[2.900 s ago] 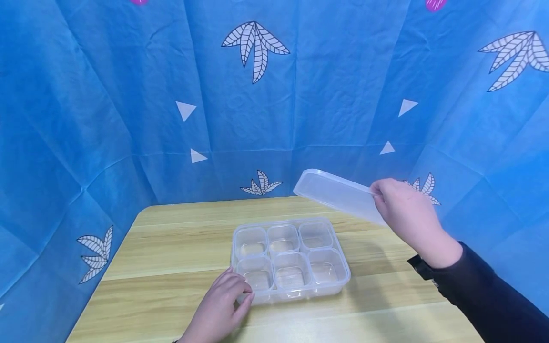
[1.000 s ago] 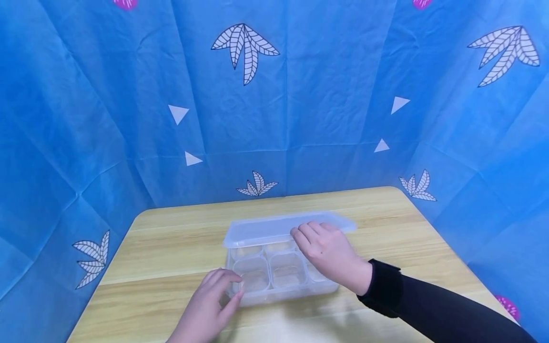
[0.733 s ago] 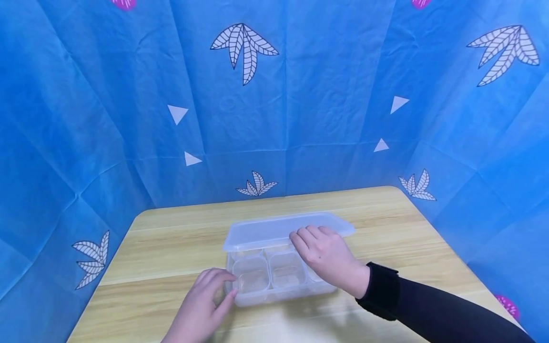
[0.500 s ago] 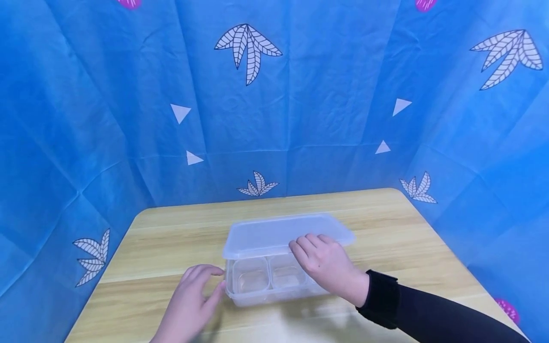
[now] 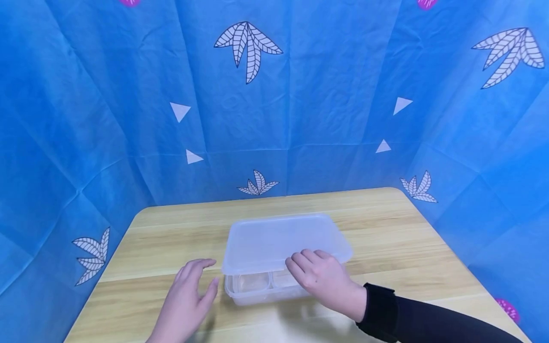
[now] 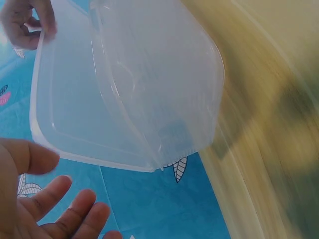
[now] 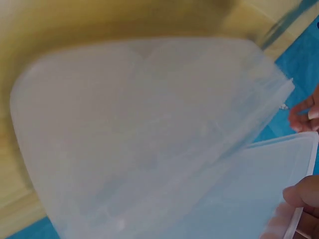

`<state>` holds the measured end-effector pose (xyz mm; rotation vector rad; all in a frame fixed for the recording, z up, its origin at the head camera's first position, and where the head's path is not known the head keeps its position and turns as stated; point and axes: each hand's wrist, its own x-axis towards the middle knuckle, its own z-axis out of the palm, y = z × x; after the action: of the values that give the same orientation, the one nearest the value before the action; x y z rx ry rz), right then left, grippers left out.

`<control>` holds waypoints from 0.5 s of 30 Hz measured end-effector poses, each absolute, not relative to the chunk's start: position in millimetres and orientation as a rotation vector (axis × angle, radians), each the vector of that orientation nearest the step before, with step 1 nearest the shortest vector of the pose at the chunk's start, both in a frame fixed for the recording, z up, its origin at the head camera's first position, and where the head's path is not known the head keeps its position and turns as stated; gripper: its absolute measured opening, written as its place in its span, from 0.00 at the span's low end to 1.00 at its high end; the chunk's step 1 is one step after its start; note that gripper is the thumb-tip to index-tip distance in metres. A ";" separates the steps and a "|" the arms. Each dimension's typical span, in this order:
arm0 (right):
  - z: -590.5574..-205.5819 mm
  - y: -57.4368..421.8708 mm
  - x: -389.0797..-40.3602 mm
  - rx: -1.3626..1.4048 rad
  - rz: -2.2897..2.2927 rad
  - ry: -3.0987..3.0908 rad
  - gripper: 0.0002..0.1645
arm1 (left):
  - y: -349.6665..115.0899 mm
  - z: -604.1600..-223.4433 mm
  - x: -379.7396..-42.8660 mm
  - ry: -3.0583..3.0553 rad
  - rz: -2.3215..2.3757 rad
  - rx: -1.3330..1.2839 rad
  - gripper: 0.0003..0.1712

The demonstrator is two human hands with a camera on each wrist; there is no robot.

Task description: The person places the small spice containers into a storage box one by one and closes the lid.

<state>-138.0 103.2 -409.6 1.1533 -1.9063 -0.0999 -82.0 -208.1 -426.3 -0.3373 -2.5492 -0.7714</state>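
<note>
A translucent plastic lid (image 5: 283, 240) slants over a clear storage box (image 5: 253, 297), its far side low and its near edge raised. Two inner cups show through the gap at the front; the others are hidden beneath the lid. My right hand (image 5: 323, 281) pinches the lid's near edge, thumb on one face and fingers on the other, as the right wrist view shows of the lid (image 7: 269, 164). To the left of the box, my left hand (image 5: 184, 297) holds nothing, its fingers (image 6: 82, 204) spread apart from the lid's corner.
The box stands on a wood-grain table (image 5: 171, 238) with rounded far corners. A blue patterned curtain (image 5: 334, 95) hangs behind the table and along both sides. A black band (image 5: 379, 312) wraps the right wrist.
The right hand has brought the lid from the right over the box and lowered its near edge. The left hand has drawn back leftward off the box's corner, its fingers spreading.
</note>
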 end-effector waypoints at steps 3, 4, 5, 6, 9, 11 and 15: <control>-414.3 102.6 -133.9 1.167 -0.097 -1.931 0.22 | -207.7 -427.0 -82.7 -2.535 -0.782 -0.350 0.21; -415.8 102.4 -132.7 1.172 -0.096 -1.937 0.23 | -207.6 -427.5 -83.2 -2.531 -0.785 -0.354 0.21; -417.5 102.0 -131.8 1.176 -0.092 -1.940 0.24 | -207.5 -427.9 -83.4 -2.525 -0.792 -0.359 0.20; -419.2 101.7 -131.0 1.177 -0.091 -1.942 0.24 | -207.2 -428.4 -83.6 -2.520 -0.797 -0.364 0.20; -424.1 100.7 -129.2 1.182 -0.082 -1.940 0.25 | -205.4 -430.3 -84.2 -2.502 -0.815 -0.385 0.18; -427.3 100.2 -128.1 1.186 -0.077 -1.935 0.26 | -203.6 -432.0 -84.5 -2.498 -0.818 -0.402 0.17; -432.9 99.6 -126.5 1.190 -0.068 -1.924 0.26 | -200.0 -435.3 -85.3 -2.508 -0.792 -0.441 0.16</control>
<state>-126.5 99.6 -432.9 1.1902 -1.9245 -0.0684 -85.3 -200.0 -435.3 -0.4405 -2.5081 -0.7916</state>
